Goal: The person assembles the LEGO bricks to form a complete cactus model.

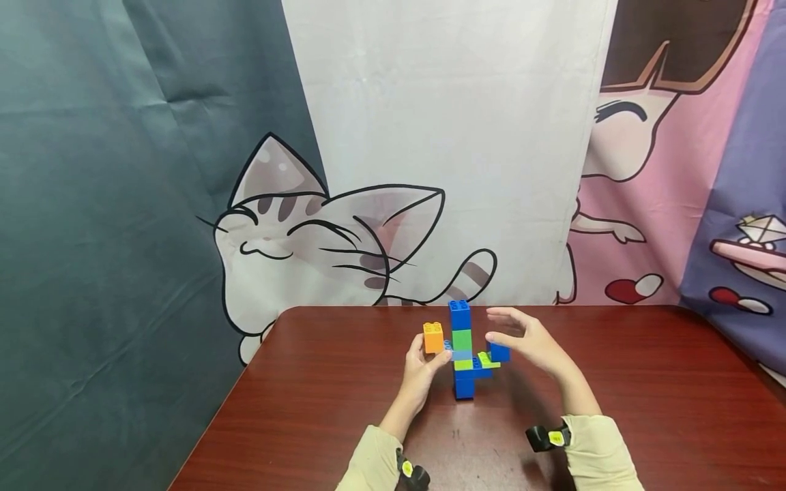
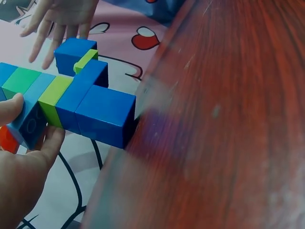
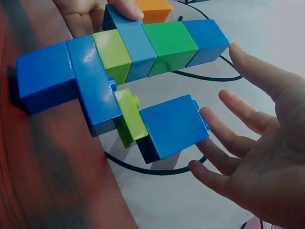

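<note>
A tower of toy building blocks [image 1: 462, 339] stands upright on the table. Its column has blue at the bottom and top, with lime, light blue and green blocks between. On one side, the light blue block [image 3: 137, 47] juts out under an orange block [image 1: 433, 339]. My left hand [image 1: 417, 378] pinches that light blue block between thumb and fingers. The other branch carries a lime piece [image 3: 127, 117] and a blue block [image 3: 174, 126]. Beside this branch is my right hand [image 1: 537, 344], its fingers spread and holding nothing; fingertips come close to the blocks, and contact is unclear.
The reddish-brown wooden table [image 1: 295, 423] has its far edge just behind the tower. A printed cloth backdrop [image 1: 454, 102] with a cartoon cat hangs behind it. Black wrist cameras [image 1: 540, 438] sit at both sleeves.
</note>
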`<action>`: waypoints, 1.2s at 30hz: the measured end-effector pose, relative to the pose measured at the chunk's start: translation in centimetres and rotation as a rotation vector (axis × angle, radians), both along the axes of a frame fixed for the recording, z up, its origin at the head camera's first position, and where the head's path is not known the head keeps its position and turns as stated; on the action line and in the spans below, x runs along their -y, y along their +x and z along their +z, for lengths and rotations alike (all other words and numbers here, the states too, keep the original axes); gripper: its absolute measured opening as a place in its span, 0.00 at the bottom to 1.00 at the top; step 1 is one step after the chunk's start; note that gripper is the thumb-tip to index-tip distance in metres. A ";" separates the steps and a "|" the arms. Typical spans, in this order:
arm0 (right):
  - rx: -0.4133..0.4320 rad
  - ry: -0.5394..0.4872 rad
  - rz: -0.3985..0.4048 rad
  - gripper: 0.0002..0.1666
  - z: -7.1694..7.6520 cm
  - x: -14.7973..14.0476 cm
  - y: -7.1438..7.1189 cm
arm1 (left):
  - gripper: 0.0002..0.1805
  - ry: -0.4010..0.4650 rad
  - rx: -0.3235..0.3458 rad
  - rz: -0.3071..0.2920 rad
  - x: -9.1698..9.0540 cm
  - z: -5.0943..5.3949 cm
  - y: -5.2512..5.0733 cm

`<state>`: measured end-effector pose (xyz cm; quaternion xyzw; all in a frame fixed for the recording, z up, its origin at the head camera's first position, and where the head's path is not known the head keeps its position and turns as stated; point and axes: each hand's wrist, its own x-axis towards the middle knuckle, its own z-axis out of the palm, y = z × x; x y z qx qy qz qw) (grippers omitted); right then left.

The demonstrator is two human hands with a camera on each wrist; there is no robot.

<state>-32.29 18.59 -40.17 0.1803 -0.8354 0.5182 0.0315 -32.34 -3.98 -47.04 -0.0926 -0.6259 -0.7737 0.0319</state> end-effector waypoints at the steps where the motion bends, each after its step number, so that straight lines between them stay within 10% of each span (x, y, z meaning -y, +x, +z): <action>1: 0.006 0.002 0.008 0.32 -0.2 -0.1 -0.1 | 0.25 0.006 0.004 0.001 0.0 0.0 0.0; 17: 0.093 0.022 0.165 0.41 -1.6 -1.3 -0.7 | 0.22 0.099 0.010 -0.068 0.1 0.3 0.1; 36: 0.146 -0.134 0.212 0.47 -4.3 -2.2 1.4 | 0.15 0.222 0.108 0.031 -0.5 0.7 0.1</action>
